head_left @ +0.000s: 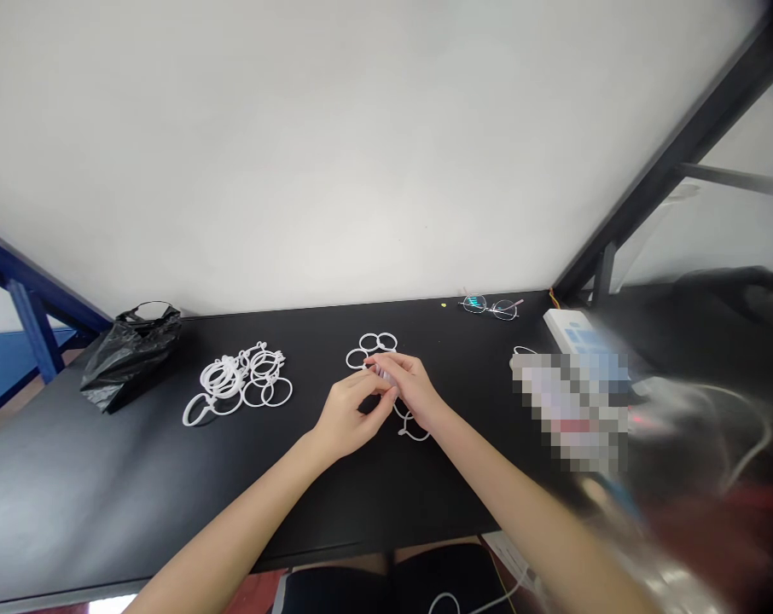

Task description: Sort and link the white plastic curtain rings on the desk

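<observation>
My left hand (pixel 353 413) and my right hand (pixel 417 390) meet over the middle of the black table. Their fingers are pinched together on a white ring, mostly covered by the fingertips. Several thin white rings (pixel 379 336) lie just beyond my fingers. More of them (pixel 415 439) show below my right hand, partly hidden by it. The rings look like plastic loops with small tabs; whether all of them are linked cannot be made out. To the left lies a tangled pile of similar white rings (pixel 228 375).
A black plastic bag (pixel 134 345) sits at the table's far left. Eyeglasses (pixel 490 307) rest near the wall, by a tiny yellow-green bit (pixel 444 305). On the right are a white-and-blue box (pixel 575 337), a pixelated item (pixel 572 409) and blurred clear plastic (pixel 694 426). Metal posts flank the table (pixel 105 477).
</observation>
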Available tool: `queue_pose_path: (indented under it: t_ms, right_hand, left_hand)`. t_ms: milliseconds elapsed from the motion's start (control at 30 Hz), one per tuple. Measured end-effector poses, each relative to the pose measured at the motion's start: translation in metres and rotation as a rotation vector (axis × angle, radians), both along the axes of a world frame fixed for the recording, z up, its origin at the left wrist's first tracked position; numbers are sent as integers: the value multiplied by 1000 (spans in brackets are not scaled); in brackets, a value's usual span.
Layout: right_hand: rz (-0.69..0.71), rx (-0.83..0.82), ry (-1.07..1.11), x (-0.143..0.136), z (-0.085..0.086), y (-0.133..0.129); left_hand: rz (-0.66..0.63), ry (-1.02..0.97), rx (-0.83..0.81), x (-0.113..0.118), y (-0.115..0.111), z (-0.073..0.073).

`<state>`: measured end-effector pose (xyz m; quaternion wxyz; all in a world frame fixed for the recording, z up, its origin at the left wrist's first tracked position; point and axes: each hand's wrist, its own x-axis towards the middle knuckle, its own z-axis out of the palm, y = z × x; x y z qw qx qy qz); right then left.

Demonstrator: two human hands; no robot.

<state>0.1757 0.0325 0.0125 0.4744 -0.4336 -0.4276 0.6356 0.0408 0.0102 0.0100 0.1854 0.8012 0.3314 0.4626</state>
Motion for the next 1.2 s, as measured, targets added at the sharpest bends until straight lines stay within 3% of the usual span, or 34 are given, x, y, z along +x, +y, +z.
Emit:
queue_pose_path:
  t_ms: [333,500,833,1033,1200]
  right_hand:
    - [-141,-30,121,2,1,3]
    - [-95,-62,142,0,0,2]
    - [-68,-33,132,-1,-4,2]
    - [-57,-4,148,-4,-1,-1]
    - [-7,-49,118,-6,-3,-2]
  left_hand:
    - [96,-63,71,0,2,1]
    - [133,8,-8,0,3,-3]
    - [48,50,-199,-1,6,-5]
    - [145,55,-90,1,5,-2]
    - [166,81,-99,-1,5,0]
